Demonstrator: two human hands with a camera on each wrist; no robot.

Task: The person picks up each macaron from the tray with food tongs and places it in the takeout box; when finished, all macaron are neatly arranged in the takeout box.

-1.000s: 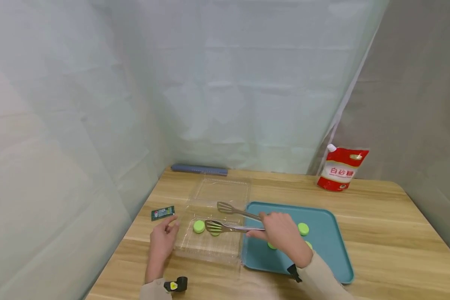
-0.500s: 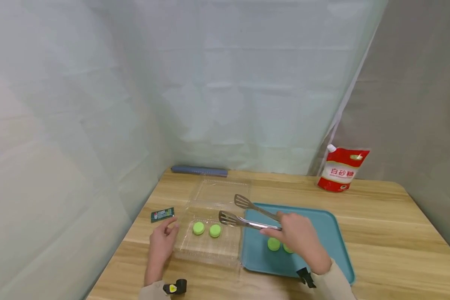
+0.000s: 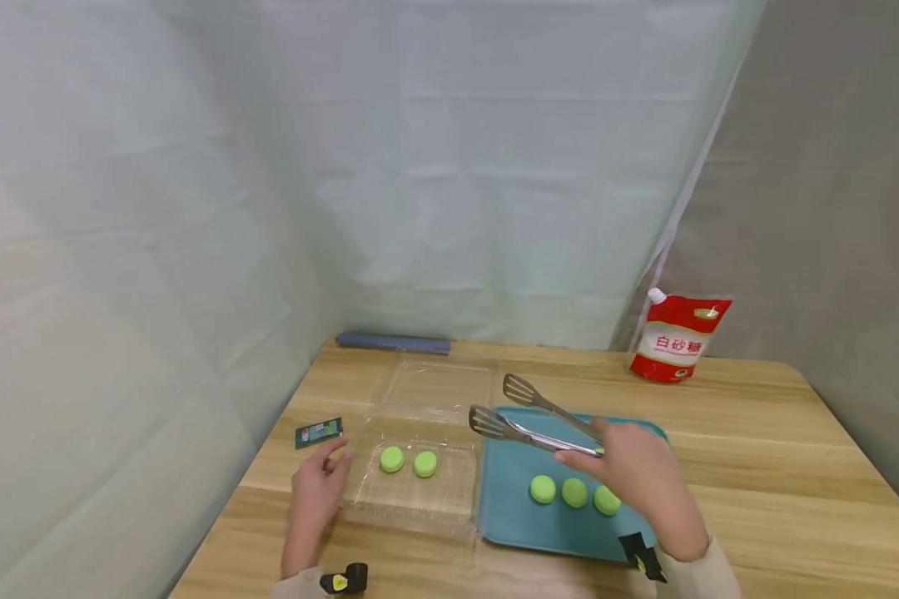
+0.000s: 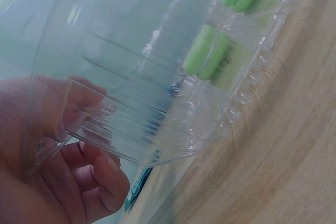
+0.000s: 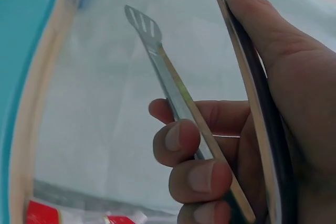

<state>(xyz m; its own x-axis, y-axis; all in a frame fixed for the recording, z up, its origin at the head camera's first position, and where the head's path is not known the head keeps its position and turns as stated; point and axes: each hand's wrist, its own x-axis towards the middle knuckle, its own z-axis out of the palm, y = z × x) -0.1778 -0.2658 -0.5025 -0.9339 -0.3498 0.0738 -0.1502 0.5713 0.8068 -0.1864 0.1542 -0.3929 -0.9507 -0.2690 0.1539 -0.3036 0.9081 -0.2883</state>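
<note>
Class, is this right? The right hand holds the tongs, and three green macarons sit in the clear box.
Not quite: the head view shows two green macarons in the clear box, not three. The right hand does hold the tongs.

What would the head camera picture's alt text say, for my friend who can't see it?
A person's right hand holds spread metal tongs over a teal tray with at least three green macarons. The left hand is at the side of an open clear container holding two more. A red-and-white bag stands farther back on the wooden table.
</note>
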